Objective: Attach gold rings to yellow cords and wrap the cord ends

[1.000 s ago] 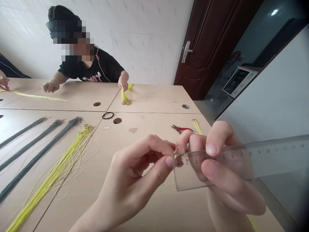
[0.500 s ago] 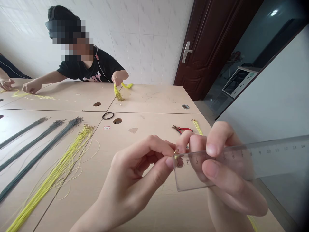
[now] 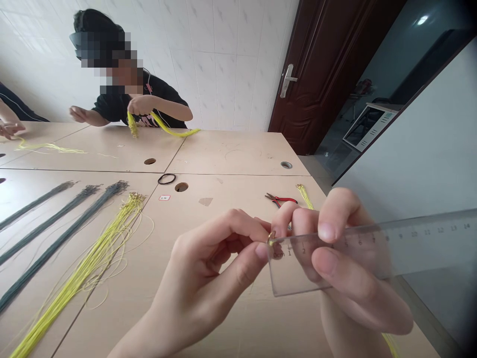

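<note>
My right hand (image 3: 357, 268) is closed on a clear plastic ruler (image 3: 294, 276), thumb and forefinger pinching it near the 3 and 4 cm marks. The ruler extends to the right, its numbers facing me. At its zero end, my left hand (image 3: 219, 268) pinches a small gold-coloured metal clasp (image 3: 272, 236) with a bit of yellow cord at its base. The clasp sits right at the ruler's upper left corner. Fingers of my right hand lie behind the ruler, close to the clasp. Where the rest of the cord runs is mostly hidden by my hands.
Left on the table (image 3: 238, 323) lie a yellow cord bundle (image 3: 93, 263) and several dark grey-green bundles (image 3: 63, 243). Red-handled pliers (image 3: 281, 199) and a small yellow bundle (image 3: 305, 195) lie beyond my hands. Across the table a co-worker's hand (image 3: 140, 105) holds yellow cords.
My hands, the clasp and the ruler have hardly moved. The co-worker opposite has lifted the yellow bundle and drawn it leftward, and raised the other hand off the cords on the table.
</note>
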`<move>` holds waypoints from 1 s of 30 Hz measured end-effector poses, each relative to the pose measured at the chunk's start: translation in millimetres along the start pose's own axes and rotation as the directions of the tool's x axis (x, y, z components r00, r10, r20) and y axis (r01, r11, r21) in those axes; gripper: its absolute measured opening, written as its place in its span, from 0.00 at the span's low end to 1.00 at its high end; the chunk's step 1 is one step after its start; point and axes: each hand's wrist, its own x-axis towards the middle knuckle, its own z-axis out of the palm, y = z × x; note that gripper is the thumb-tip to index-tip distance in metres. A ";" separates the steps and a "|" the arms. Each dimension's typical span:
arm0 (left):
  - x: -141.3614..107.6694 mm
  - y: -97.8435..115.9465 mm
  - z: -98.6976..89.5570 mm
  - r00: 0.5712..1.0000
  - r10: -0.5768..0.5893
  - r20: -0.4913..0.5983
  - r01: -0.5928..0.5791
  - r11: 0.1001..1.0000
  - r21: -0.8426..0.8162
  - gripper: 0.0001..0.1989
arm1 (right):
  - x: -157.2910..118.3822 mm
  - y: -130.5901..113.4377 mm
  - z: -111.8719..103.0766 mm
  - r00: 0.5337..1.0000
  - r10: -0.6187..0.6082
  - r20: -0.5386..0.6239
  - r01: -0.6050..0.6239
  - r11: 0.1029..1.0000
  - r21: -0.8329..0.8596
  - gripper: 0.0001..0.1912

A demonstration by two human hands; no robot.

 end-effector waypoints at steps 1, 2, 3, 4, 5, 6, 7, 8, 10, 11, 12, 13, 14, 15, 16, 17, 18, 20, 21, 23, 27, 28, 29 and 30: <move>0.2 -0.1 -0.1 1.000 0.007 0.003 -0.007 1.000 0.001 0.07 | 0.1 0.0 0.0 1.000 0.002 0.003 -0.002 1.000 -0.004 0.09; 0.5 -0.2 -0.3 1.000 0.008 0.005 -0.008 1.000 0.003 0.07 | 0.2 0.0 0.0 1.000 0.001 0.007 -0.001 1.000 -0.008 0.09; 0.8 -0.1 -0.6 1.000 0.009 0.005 -0.010 1.000 0.004 0.07 | 0.3 0.2 -0.1 1.000 0.002 0.010 -0.002 1.000 -0.013 0.09; 1.1 0.1 -0.9 1.000 0.007 0.003 -0.007 1.000 0.005 0.07 | 0.2 0.4 -0.2 1.000 0.005 0.010 -0.005 1.000 -0.017 0.09; 1.4 0.4 -1.2 1.000 0.006 -0.001 -0.006 1.000 0.007 0.07 | 0.2 0.6 -0.3 1.000 0.007 0.007 -0.007 1.000 -0.019 0.09; 1.6 0.7 -1.4 1.000 0.005 -0.003 -0.005 1.000 0.008 0.07 | 0.2 0.9 -0.4 1.000 0.009 0.003 -0.009 1.000 -0.017 0.09; 1.6 1.1 -1.5 1.000 0.005 -0.005 -0.005 1.000 0.009 0.07 | 0.3 1.2 -0.3 1.000 0.007 0.002 -0.007 1.000 -0.013 0.09; 1.5 1.5 -1.5 1.000 0.006 -0.004 -0.006 1.000 0.010 0.08 | 0.5 1.5 -0.2 1.000 0.004 0.002 -0.004 1.000 -0.005 0.09; 0.7 2.0 -1.2 1.000 0.006 -0.005 -0.006 1.000 0.007 0.08 | 1.0 1.7 0.1 1.000 -0.002 0.003 0.002 1.000 0.008 0.09; 0.3 2.1 -1.0 1.000 0.005 -0.005 -0.005 1.000 0.006 0.08 | 1.3 1.7 0.2 1.000 -0.004 0.004 0.004 1.000 0.011 0.09; -0.2 2.0 -0.8 1.000 0.006 -0.004 -0.006 1.000 0.004 0.07 | 1.4 1.6 0.3 1.000 -0.007 0.003 0.007 1.000 0.012 0.10; -0.5 1.9 -0.7 1.000 0.003 -0.004 -0.003 1.000 0.004 0.07 | 1.4 1.3 0.3 1.000 -0.010 0.002 0.010 1.000 0.011 0.10; -0.7 1.8 -0.6 1.000 0.003 -0.004 -0.003 1.000 0.006 0.07 | 1.4 1.0 0.2 1.000 -0.010 0.000 0.010 1.000 0.007 0.10; -0.8 1.6 -0.7 1.000 0.001 -0.004 -0.001 1.000 0.009 0.07 | 1.3 0.6 0.1 1.000 -0.008 -0.001 0.008 1.000 0.001 0.10; -0.9 1.5 -0.7 1.000 0.002 -0.001 -0.002 1.000 0.011 0.07 | 1.3 0.3 0.0 1.000 -0.005 -0.004 0.005 1.000 -0.005 0.10; -0.9 1.4 -0.8 1.000 0.002 -0.002 -0.002 1.000 0.011 0.07 | 1.2 0.0 0.0 1.000 -0.004 -0.007 0.004 1.000 -0.012 0.09; -0.9 1.3 -0.9 1.000 0.004 0.000 -0.004 1.000 0.010 0.07 | 1.1 -0.2 0.1 1.000 -0.001 -0.010 0.001 1.000 -0.020 0.09; -0.9 1.3 -0.8 1.000 -0.001 -0.012 0.001 1.000 0.009 0.07 | 0.9 -0.3 0.7 1.000 -0.006 -0.016 0.006 0.999 -0.035 0.09; -0.9 1.2 -0.7 1.000 -0.001 -0.017 0.002 1.000 0.010 0.07 | 0.6 -0.2 1.0 1.000 -0.012 -0.019 0.011 0.999 -0.041 0.09; -0.5 0.6 -0.7 1.000 -0.005 -0.020 0.005 1.000 0.016 0.07 | -0.6 0.5 0.8 1.000 -0.008 -0.019 0.007 0.998 -0.063 0.09; 2.0 -0.8 -4.9 0.993 0.015 -0.121 -0.010 0.999 0.040 0.07 | -1.7 4.2 -7.4 0.995 0.022 -0.093 -0.035 0.989 -0.142 0.05; 2.6 -0.7 -7.1 0.981 0.015 -0.192 -0.006 0.999 0.047 0.07 | -0.8 5.6 -11.3 0.991 0.035 -0.129 -0.057 0.983 -0.174 0.10; 2.9 -0.4 -9.6 0.963 0.012 -0.268 0.002 0.999 0.053 0.07 | 0.8 7.3 -15.6 0.985 0.062 -0.161 -0.096 0.972 -0.216 0.13; 2.9 0.2 -12.2 0.941 0.003 -0.339 0.016 0.998 0.054 0.07 | 3.0 9.1 -20.2 0.976 0.113 -0.186 -0.163 0.947 -0.277 0.15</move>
